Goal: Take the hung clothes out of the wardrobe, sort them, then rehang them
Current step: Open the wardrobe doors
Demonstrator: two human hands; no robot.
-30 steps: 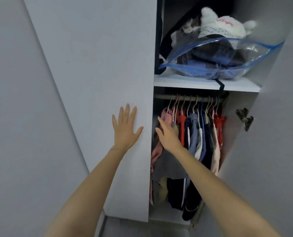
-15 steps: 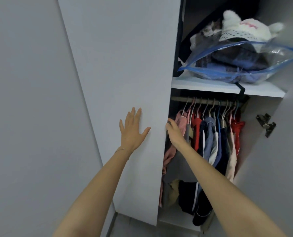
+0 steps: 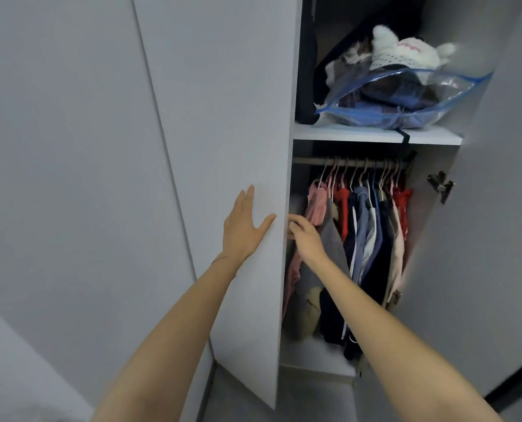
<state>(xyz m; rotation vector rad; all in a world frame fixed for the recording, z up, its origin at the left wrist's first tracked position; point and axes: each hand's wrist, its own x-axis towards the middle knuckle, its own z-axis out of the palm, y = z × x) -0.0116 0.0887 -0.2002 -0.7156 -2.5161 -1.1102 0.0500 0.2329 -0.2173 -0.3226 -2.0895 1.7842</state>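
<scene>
The fingers point(image 3: 296, 222) of the right hand point(image 3: 308, 242) are bent at the left edge of the row of clothes point(image 3: 372, 226), in the middle of the frame. There they meet a grey garment point(image 3: 332, 239) and a pink garment point(image 3: 317, 205). The cloth is touched, but it cannot be told whether any of it is pinched, because the tips are partly hidden.

The fingers point(image 3: 247, 199) of the left hand point(image 3: 243, 229) are straight and spread. They are laid flat on the open door point(image 3: 223, 117), just left of its edge, and nothing is held.

The clothes are inside the wardrobe point(image 3: 314, 354). They hang on thin hangers point(image 3: 357, 175) from a rail point(image 3: 311, 161) that runs left to right under a shelf point(image 3: 375, 137). Each garment hangs with its long axis straight down.

From the bent fingers the row lies to the right, and the hooks lie above and to the right. The right hand is clearly the nearer one, so a lift of the hooks off the rail would probably be done by it.

On the shelf, at the upper right of the frame, a clear plastic bag point(image 3: 406, 99) with a blue rim is seen. A white hat point(image 3: 406, 53) rests on top of it. Some pink writing is on the hat, but it is too small to be read. No brand or label can be read.
</scene>
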